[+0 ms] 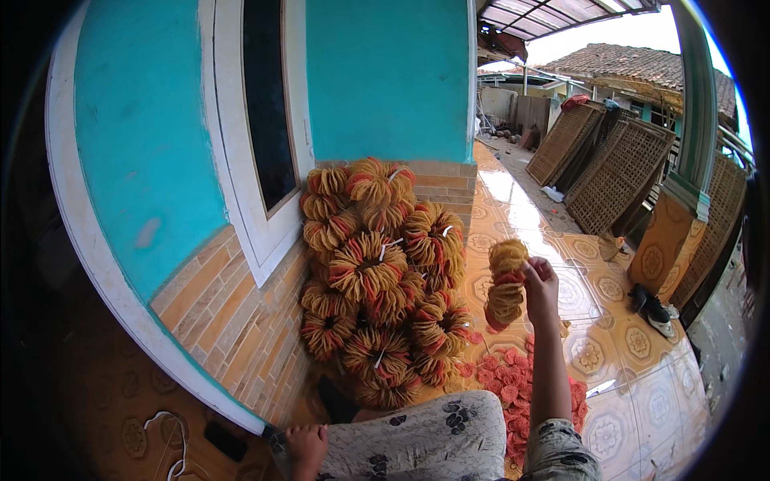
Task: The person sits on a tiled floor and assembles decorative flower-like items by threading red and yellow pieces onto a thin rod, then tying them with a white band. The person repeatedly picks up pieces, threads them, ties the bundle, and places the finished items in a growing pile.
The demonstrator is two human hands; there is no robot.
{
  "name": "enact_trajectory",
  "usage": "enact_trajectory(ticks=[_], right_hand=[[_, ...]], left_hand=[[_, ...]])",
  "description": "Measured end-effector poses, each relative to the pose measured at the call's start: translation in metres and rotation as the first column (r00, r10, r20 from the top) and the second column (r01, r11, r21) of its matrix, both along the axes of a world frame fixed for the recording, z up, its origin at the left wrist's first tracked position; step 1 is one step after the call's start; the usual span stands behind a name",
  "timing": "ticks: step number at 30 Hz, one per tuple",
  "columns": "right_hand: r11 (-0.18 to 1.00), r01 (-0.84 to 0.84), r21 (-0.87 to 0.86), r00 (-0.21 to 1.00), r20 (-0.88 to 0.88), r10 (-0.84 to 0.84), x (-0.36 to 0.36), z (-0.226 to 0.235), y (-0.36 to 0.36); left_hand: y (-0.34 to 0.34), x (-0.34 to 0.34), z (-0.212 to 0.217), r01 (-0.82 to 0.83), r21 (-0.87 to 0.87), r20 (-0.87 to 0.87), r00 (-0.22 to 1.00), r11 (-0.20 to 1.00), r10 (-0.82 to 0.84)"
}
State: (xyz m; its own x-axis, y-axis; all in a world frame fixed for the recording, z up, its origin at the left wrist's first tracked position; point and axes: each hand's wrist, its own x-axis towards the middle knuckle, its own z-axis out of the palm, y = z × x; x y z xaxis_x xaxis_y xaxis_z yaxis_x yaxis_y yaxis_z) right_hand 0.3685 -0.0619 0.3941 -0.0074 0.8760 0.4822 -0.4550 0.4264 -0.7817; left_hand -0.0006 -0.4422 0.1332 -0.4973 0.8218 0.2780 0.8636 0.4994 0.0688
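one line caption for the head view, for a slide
Right hand lifts a strung bundle of discs beside a stacked pile of bundles.

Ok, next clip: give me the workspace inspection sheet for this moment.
Surface: glossy patterned floor tiles, orange and cream.
Job's things: a strung bundle of yellow and red discs held up in the air; a pile of tied ring bundles stacked against the brick wall base; loose red discs on the floor.
Clutter: dark sandals by the pillar; a dark flat object on the floor.
Grippers: right hand gripping the bundle; left hand low by the knee, grip unclear.
Cables: a white cord at lower left.
Surroundings: turquoise wall, lattice panels leaning outside.
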Motion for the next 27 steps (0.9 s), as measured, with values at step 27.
enact_trajectory(ticks=[27], right_hand=[[0.811,-0.573,-0.12,0.745,0.337,0.576,-0.288,-0.066,-0.082]], left_hand=[[0.139,0.001,0.07,0.135,0.596,0.25,0.906,0.792,-0.342]])
